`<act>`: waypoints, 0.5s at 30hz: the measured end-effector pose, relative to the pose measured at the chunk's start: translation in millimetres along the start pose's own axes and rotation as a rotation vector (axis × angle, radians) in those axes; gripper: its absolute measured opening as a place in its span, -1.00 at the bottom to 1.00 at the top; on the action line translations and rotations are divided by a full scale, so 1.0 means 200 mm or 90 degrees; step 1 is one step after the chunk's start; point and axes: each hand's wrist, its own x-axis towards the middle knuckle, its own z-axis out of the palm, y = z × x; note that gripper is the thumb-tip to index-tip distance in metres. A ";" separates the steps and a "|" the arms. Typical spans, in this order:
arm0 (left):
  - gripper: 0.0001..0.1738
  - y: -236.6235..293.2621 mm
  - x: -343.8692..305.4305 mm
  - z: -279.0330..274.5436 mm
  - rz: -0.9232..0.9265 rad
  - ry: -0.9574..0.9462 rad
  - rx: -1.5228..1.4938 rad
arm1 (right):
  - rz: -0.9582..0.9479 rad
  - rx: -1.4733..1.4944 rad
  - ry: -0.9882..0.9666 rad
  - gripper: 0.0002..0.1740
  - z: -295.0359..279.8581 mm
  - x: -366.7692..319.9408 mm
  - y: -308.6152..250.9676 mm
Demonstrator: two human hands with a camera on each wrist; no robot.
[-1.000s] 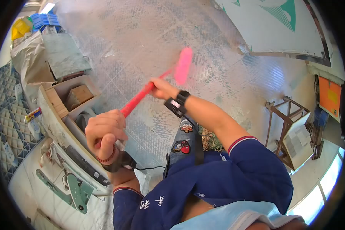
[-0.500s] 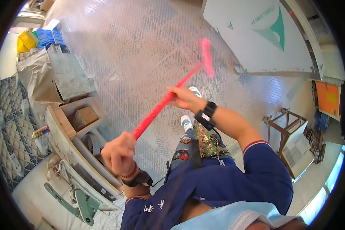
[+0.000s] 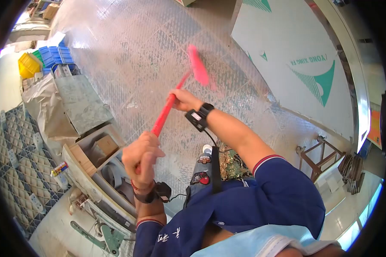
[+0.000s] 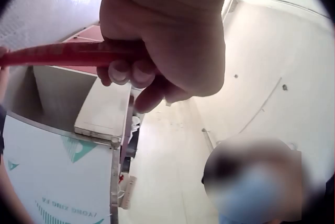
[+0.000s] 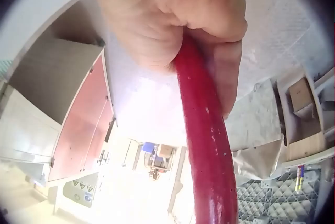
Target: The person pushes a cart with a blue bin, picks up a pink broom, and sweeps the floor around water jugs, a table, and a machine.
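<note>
Red handle (image 3: 164, 114), slanted forward, is gripped by curled left hand (image 3: 142, 155) and, farther along, curled right hand (image 3: 186, 101); pink head (image 3: 198, 66) is angled just beyond the right.

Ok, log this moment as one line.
left hand: grips red pole | right hand: grips it nearer pink head | floor contact: unclear

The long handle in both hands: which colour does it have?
Red; the handle shows best in the right wrist view.
</note>
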 end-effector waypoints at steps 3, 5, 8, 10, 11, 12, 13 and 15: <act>-0.62 0.06 0.06 -0.01 0.059 0.026 0.159 | 0.005 -0.033 -0.052 -0.87 0.26 0.05 -0.08; -0.60 0.12 0.04 -0.10 0.123 0.192 0.005 | 0.009 -0.051 -0.077 -0.85 0.36 -0.07 -0.06; -0.60 0.14 -0.01 -0.27 0.098 0.259 -0.131 | 0.007 -0.003 -0.067 -0.83 0.37 -0.14 -0.01; -0.62 0.02 0.02 -0.30 0.089 0.232 -0.164 | -0.006 0.040 0.027 -0.84 0.24 -0.18 0.00; -0.64 -0.07 0.03 -0.32 0.079 0.207 -0.191 | -0.046 0.047 0.123 -0.85 0.18 -0.21 -0.01; -0.64 -0.17 0.05 -0.29 0.035 0.216 -0.234 | -0.065 0.028 0.147 -0.85 0.09 -0.24 -0.05; -0.63 -0.27 0.09 -0.24 0.016 0.190 -0.282 | -0.100 0.065 0.183 -0.86 -0.03 -0.23 -0.08; -0.61 -0.52 0.19 -0.13 -0.039 0.105 -0.410 | -0.188 0.057 0.258 -0.90 -0.35 -0.18 -0.15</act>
